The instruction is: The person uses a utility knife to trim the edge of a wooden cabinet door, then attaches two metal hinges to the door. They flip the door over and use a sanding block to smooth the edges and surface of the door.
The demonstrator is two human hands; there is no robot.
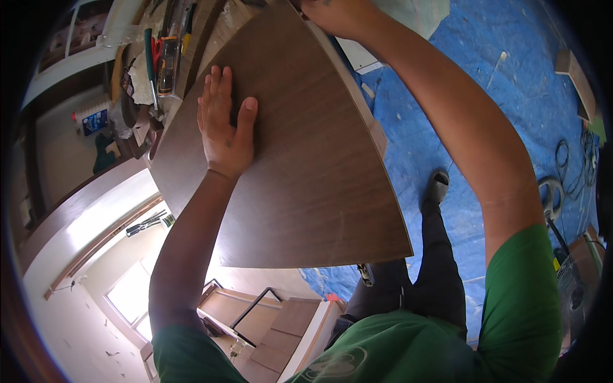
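A large dark brown wood panel (306, 166) spans the middle of the view, one corner close to my body. My left hand (223, 127) lies flat on its face toward the left edge, fingers straight and thumb held apart. At the panel's far right edge is my right hand (335, 16); the top of the picture cuts it off and its fingers are hidden. A small metal fitting (365, 274) shows just under the near edge.
Tools including a green-handled one (150, 57) stand beyond the panel's left edge. A blue tarp (472, 121) covers the floor at right, with scissors (550, 195), a coiled cord (575, 166) and a wood piece (578, 83). Brown boards (287, 332) lie at lower left.
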